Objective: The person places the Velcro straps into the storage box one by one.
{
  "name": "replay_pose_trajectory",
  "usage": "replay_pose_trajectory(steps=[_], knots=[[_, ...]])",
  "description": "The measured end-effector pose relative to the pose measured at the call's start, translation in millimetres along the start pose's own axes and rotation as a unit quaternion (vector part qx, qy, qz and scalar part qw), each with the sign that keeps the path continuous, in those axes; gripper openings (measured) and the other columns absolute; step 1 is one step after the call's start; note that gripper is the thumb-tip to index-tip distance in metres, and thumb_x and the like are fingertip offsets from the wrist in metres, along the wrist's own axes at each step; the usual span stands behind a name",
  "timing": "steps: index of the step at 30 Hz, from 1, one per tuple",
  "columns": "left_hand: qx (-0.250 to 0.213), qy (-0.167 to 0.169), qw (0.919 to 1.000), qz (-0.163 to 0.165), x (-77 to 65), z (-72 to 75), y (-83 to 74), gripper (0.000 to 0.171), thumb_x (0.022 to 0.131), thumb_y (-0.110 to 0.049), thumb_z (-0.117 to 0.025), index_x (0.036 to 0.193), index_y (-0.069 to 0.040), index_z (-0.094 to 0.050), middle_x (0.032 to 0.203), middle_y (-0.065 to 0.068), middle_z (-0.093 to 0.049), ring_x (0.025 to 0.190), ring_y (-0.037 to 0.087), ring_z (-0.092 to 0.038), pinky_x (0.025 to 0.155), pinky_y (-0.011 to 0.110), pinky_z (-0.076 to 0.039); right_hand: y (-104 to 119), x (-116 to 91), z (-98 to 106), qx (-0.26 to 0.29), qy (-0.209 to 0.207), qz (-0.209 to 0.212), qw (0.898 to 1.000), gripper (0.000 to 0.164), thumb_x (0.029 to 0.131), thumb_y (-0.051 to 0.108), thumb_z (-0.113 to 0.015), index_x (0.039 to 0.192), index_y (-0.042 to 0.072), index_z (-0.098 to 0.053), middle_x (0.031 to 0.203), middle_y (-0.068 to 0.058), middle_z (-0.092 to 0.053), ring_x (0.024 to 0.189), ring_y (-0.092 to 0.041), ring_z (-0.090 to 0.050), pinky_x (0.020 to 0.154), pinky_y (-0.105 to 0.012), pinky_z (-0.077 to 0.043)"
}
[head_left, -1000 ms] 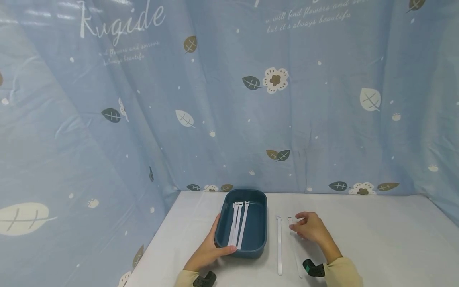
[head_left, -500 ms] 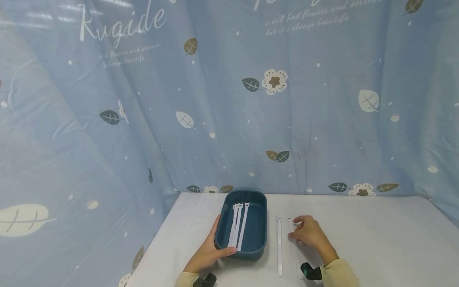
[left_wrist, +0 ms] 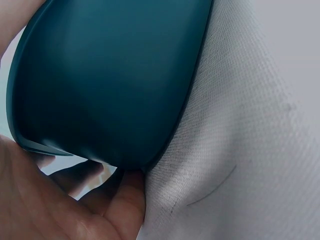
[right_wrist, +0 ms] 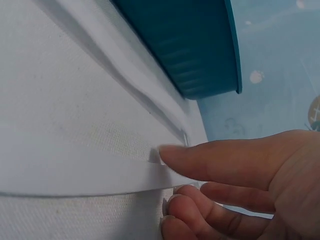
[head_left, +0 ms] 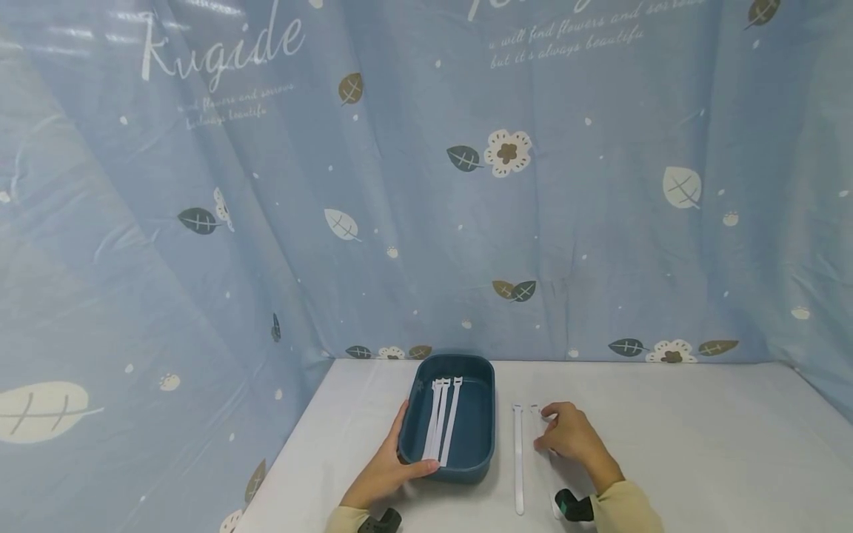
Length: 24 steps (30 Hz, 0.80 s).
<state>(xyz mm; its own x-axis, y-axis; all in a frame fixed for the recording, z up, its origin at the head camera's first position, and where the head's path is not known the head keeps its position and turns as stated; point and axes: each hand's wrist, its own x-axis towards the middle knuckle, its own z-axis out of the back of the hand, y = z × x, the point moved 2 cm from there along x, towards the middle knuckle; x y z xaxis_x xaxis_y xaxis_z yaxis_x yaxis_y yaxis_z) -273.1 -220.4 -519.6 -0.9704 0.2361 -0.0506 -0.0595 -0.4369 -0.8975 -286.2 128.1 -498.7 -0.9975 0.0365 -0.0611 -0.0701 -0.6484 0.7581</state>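
A dark teal bin (head_left: 478, 429) stands on the table, with several white cable straps (head_left: 451, 422) lying lengthwise inside. My left hand (head_left: 385, 468) grips its near left corner, thumb over the rim and fingers along the side. In the left wrist view the bin's outer wall (left_wrist: 110, 85) fills the upper left. To the right of the bin, my right hand (head_left: 573, 437) pinches a white cable strap (right_wrist: 75, 167) between thumb and fingers near its slotted end; the hand covers part of it in the head view. Another white cable strap (head_left: 519, 459) lies straight between bin and right hand.
A white cloth-covered table (head_left: 700, 444) extends to the right of the hands. Behind it hangs a blue patterned curtain (head_left: 413, 170), which also runs along the left side. Wrist-worn black cameras (head_left: 573, 505) sit close to the table.
My right hand has shifted slightly left and toward me along the strap, uncovering its slotted end more. The left hand and bin stay in place.
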Motion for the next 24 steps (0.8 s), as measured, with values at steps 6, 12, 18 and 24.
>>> replay_pose_trajectory(steps=[6,12,18,24], knots=[[0.000,0.001,1.0000,-0.002,0.8,0.0,1.4,0.126,0.079,-0.042,-0.089,0.168,-0.029,0.000,0.175,0.013,-0.013,0.156,0.046,-0.023,0.117,0.074,-0.028,1.1,-1.5,0.2,-0.004,0.001,0.006,1.000,0.056,0.071,-0.002,-0.081,0.123,-0.013,-0.063,0.078,-0.008,-0.064,0.065,-0.018,-0.058,0.057,-0.030,-0.048],[-0.002,0.000,1.0000,0.001,1.6,0.2,1.0,0.126,0.079,-0.043,-0.088,0.168,-0.028,0.000,0.175,0.013,-0.013,0.157,0.047,-0.023,0.118,0.075,-0.027,3.3,-3.1,1.5,-0.012,0.000,0.004,1.000,0.056,0.072,-0.004,-0.075,0.125,-0.013,-0.062,0.078,-0.009,-0.064,0.065,-0.019,-0.058,0.056,-0.030,-0.048],[-0.005,0.002,1.0000,-0.002,1.0,0.1,-0.6,0.126,0.080,-0.042,-0.088,0.168,-0.028,0.000,0.175,0.013,-0.012,0.157,0.046,-0.022,0.118,0.074,-0.027,5.4,-3.6,0.3,-0.042,-0.004,-0.001,0.999,0.056,0.075,0.000,-0.077,0.128,-0.012,-0.061,0.079,-0.009,-0.064,0.067,-0.019,-0.059,0.057,-0.031,-0.050],[-0.004,0.000,1.0000,0.000,0.2,-0.1,-1.4,0.126,0.080,-0.042,-0.088,0.168,-0.026,0.000,0.175,0.014,-0.013,0.157,0.047,-0.022,0.118,0.075,-0.026,6.0,-4.2,1.0,-0.068,-0.007,-0.003,0.998,0.061,0.074,0.004,-0.078,0.130,-0.012,-0.059,0.082,-0.011,-0.067,0.069,-0.021,-0.061,0.058,-0.035,-0.053]])
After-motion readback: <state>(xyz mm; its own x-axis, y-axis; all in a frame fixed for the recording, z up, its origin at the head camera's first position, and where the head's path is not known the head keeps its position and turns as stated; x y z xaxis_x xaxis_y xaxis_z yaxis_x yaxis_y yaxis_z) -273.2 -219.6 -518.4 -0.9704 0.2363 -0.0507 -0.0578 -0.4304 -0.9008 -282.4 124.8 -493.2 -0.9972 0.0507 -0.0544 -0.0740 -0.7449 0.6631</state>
